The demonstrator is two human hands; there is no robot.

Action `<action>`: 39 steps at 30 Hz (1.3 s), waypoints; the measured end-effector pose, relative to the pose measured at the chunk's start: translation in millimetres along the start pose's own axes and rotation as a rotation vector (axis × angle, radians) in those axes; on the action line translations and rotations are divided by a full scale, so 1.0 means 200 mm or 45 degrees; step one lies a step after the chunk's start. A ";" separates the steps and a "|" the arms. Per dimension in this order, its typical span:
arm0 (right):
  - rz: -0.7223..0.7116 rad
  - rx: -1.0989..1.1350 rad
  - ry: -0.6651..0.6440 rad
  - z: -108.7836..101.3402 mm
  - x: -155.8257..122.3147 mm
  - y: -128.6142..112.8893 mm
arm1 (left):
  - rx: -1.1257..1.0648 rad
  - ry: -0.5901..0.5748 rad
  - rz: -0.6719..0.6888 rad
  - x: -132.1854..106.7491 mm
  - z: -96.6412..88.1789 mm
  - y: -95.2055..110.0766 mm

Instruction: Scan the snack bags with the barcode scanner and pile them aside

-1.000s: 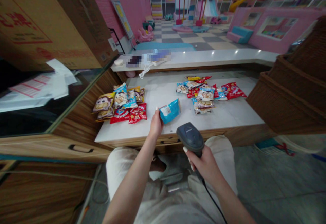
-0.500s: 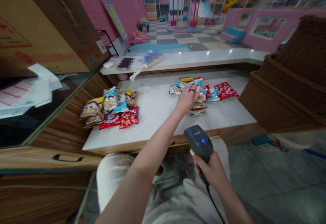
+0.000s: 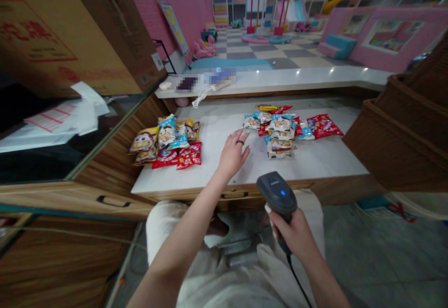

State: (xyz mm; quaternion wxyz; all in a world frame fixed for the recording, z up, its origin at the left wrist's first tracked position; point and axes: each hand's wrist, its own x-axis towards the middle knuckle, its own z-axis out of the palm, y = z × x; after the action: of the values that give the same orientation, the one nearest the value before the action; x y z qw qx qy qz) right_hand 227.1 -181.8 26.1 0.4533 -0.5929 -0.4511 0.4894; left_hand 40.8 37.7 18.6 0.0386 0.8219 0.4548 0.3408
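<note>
My left hand point(image 3: 234, 151) hovers open over the white counter point(image 3: 224, 126), fingers stretched and holding nothing, between two heaps of snack packets. The left heap of packets point(image 3: 166, 142) lies beside the wooden cabinet. The right heap of packets point(image 3: 285, 128) lies just past my fingertips, with a blue packet point(image 3: 282, 122) on top. My right hand point(image 3: 293, 233) is closed on the handle of a dark barcode scanner point(image 3: 276, 195), held over my lap below the counter's front edge. A blue light glows on the scanner's head, and its cable trails down by my wrist.
Wicker baskets point(image 3: 402, 130) stand stacked at the counter's right end. A large cardboard box point(image 3: 70, 32) and loose papers point(image 3: 66, 116) sit on the glass-topped cabinet at left. A raised white ledge point(image 3: 297, 78) runs behind the counter. A drawer handle point(image 3: 111, 201) shows lower left.
A second ago my left hand held a blue packet near the counter's front. It reached to the right heap, left the packet there, and has drawn back empty toward the middle.
</note>
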 end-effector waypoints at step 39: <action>0.021 -0.026 -0.100 0.18 0.00 -0.07 | -1.970 0.470 -1.212 -0.36 -0.07 -0.06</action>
State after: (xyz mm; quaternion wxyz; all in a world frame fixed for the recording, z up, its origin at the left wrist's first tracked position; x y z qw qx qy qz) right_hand 190.7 -175.8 36.1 0.4252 -0.5813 -0.4687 0.5115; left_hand -1.4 -14.8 -12.9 0.6393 0.2267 0.3892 0.6233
